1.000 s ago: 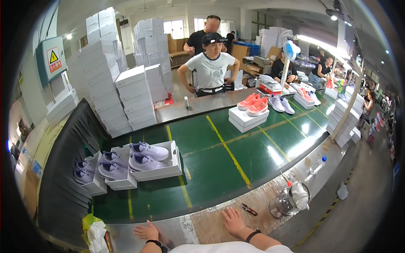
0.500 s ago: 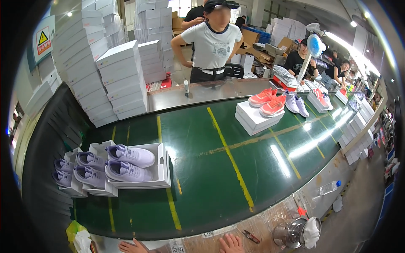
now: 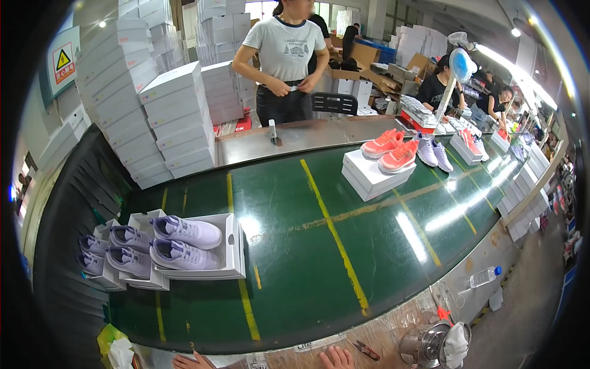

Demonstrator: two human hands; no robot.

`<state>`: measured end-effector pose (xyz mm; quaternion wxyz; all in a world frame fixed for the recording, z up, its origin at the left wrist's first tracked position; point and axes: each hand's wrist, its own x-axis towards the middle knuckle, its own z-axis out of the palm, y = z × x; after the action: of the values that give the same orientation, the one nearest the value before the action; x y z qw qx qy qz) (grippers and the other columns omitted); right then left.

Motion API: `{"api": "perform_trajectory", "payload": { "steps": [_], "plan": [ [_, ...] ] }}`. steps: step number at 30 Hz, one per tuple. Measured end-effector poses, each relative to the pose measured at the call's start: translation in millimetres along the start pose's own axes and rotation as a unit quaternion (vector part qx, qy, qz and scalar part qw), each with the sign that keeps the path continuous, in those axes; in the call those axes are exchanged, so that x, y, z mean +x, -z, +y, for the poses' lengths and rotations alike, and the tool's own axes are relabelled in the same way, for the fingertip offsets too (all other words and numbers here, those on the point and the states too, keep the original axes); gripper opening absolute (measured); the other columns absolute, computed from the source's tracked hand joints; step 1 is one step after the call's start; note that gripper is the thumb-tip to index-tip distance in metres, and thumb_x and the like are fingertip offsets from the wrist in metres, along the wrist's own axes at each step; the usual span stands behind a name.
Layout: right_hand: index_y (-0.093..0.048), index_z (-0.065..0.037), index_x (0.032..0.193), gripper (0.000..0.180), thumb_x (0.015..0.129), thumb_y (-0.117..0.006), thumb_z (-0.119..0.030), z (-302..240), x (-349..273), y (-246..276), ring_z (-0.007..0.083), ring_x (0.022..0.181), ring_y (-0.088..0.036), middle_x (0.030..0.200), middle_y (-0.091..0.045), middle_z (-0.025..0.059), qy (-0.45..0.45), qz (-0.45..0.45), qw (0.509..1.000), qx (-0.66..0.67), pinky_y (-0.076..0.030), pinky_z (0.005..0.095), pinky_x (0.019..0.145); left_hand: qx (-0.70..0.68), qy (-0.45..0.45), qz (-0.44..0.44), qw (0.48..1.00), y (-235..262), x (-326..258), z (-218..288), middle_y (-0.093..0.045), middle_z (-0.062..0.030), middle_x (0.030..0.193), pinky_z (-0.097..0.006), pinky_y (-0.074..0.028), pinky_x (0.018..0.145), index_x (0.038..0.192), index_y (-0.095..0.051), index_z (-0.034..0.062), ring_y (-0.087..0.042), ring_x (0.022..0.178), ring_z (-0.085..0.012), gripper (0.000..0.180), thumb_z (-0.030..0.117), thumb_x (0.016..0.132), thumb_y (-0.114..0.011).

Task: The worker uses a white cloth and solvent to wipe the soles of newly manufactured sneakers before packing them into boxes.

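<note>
At the bottom edge of the view, only fingertips of the left hand (image 3: 184,361) and right hand (image 3: 336,358) show, apart from each other on the bench rim; whether they grip anything cannot be told. One small pair of snips (image 3: 367,350) lies just beside the right hand. On the green conveyor belt (image 3: 307,246) three open white boxes (image 3: 232,246) hold lavender sneakers (image 3: 187,232), two per box; one closed white box (image 3: 369,175) carries two coral sneakers (image 3: 393,150).
</note>
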<state>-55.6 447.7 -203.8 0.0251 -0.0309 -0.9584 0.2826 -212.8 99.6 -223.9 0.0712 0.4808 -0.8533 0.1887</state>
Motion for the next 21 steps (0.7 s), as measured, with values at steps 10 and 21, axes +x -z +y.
{"api": "perform_trajectory", "payload": {
  "steps": [10,21],
  "plan": [
    [-0.028,-0.004,0.134,0.061,0.083,-0.041,-0.036,2.9,-3.1,10.0,0.037,0.132,-0.011,0.139,-0.021,0.0215,0.028,-0.027,0.989,-0.14,-0.008,0.0516,0.104,-0.03,0.034,-0.004,0.999,1.7,-7.3,-0.8,-0.031,-0.0195,0.135,-0.056,-0.024,0.097,0.13,-0.033,0.0024,-0.026,0.126,-0.0385,0.083,0.064,0.076,-0.041],
    [-0.031,-0.008,0.133,0.059,0.081,-0.048,-0.032,23.2,-11.2,-24.7,0.0352,0.131,-0.014,0.137,-0.025,0.021,-0.035,0.06,0.98,0.185,-0.01,0.051,0.104,-0.057,0.065,-0.013,0.996,5.5,-14.6,1.4,-0.03,-0.0215,0.135,-0.057,-0.022,0.098,0.129,-0.033,0.0004,-0.025,0.126,-0.0395,0.083,0.064,0.076,-0.04]
  ]
}}
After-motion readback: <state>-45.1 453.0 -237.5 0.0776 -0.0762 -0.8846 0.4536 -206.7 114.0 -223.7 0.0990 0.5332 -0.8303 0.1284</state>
